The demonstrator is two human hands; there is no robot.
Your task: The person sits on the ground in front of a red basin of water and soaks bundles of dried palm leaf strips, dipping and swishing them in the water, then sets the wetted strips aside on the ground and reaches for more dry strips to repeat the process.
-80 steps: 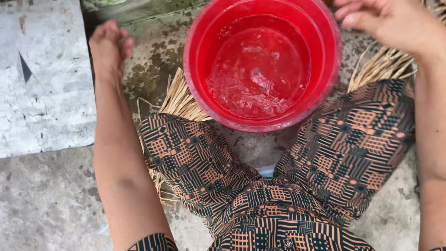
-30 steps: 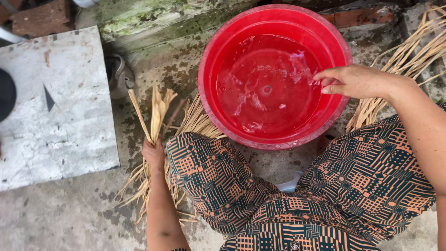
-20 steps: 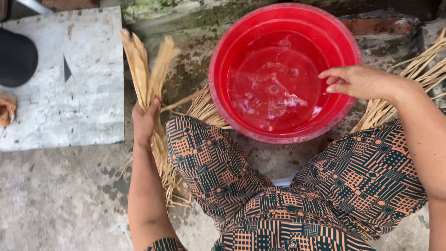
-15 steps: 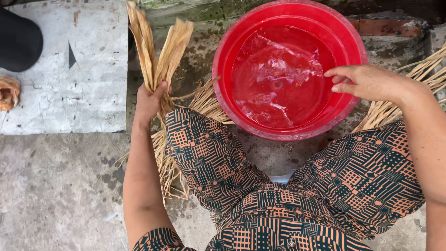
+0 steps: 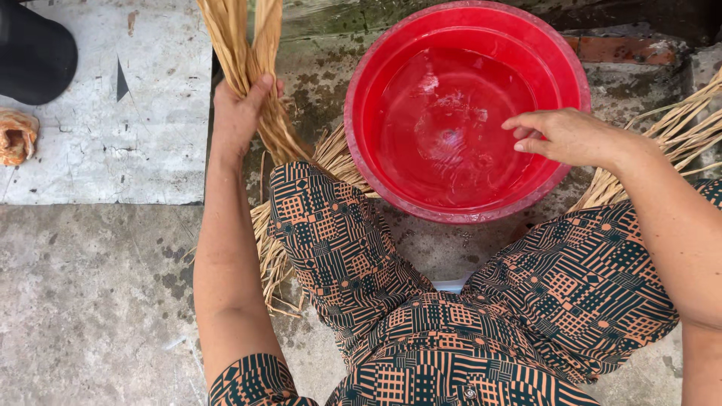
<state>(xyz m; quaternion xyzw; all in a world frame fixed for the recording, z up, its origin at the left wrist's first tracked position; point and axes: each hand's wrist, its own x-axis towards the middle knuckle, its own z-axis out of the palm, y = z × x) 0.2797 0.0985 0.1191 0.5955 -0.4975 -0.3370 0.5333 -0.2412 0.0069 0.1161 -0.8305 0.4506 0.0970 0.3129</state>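
The left hand (image 5: 239,113), upper left, squeezes a bundle of dry straw (image 5: 248,53) that looks light and bendy, best held mid-bunch, while the right hand (image 5: 564,137) hovers loosely spread over the red tub (image 5: 361,113).

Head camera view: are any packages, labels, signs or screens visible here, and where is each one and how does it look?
None of these shows in this view.
The nearest to a mark is a small dark triangular mark on the pale grey concrete slab, upper left, beside the left hand gripping a bundle of dry straw-coloured fibre strips.
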